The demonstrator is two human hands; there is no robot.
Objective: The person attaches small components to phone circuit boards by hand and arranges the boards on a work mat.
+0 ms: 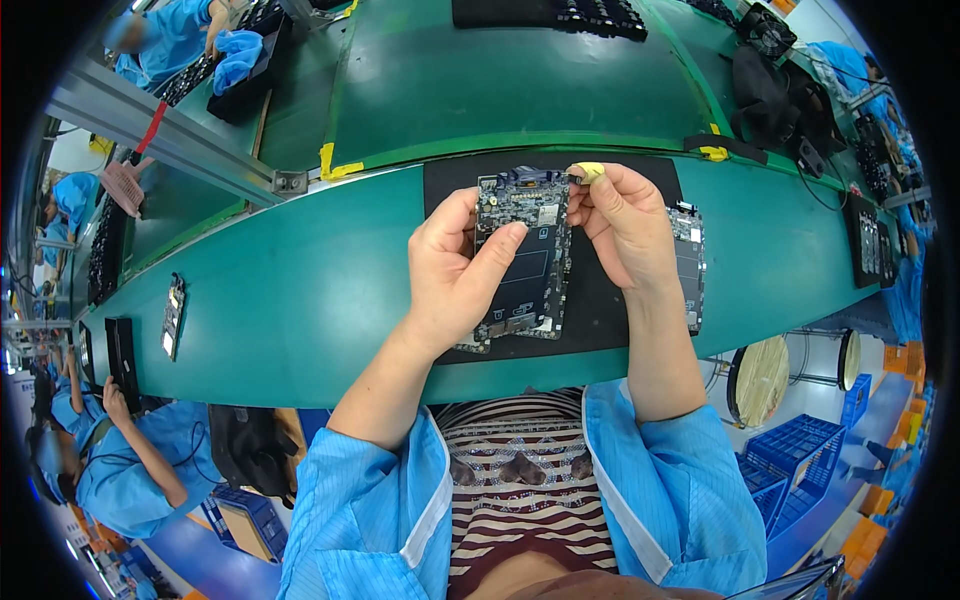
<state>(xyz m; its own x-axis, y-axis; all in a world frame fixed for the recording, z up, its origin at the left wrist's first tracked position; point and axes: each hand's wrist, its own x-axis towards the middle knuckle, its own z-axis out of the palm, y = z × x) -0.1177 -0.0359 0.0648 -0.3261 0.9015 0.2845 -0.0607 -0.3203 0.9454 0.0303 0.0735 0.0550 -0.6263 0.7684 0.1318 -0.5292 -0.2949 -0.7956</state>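
Circuit board [522, 255], dark and rectangular with its crowded component end uppermost, sits at the centre of the frame, lifted off the black mat [600, 300] that lies on the green tabletop [300, 290]. Left hand [455, 270] grips it from the left side, thumb pressed on its face and the other fingers wrapped behind. Right hand [625, 225] pinches a small yellow piece [588, 171] between thumb and forefinger, held at the board's upper right corner; whether it touches the board there I cannot tell. A second board [688, 265] lies flat on the mat, partly hidden behind the right wrist, and another small board [173, 315] rests well apart at the left of the tabletop. Other workers in blue coats sit at the lower left and upper left.

Judging by this, the board is picked up and oriented, and the yellow piece is brought to its corner but does not look seated. Fitting it, and setting the board down, appear to remain.
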